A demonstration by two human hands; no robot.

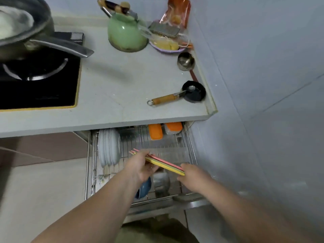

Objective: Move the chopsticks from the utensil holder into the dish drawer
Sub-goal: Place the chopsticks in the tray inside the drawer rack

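Observation:
A bundle of pink, yellow and green chopsticks (164, 163) lies level above the pulled-out wire dish drawer (191, 148). My left hand (140, 167) grips the bundle near its thin tips, which stick out to the upper left. My right hand (192, 178) holds the thick ends at the lower right. Both hands hover over the middle of the drawer. No utensil holder is in view.
White plates (108, 148) stand on edge at the drawer's left. Orange-lidded boxes (155, 131) sit at its back, a blue bowl (144, 189) and a metal cup (162, 181) under my hands. Above, the counter (114, 85) carries a green kettle (126, 32), a small pan (192, 92), a ladle (185, 61) and a stove (38, 76).

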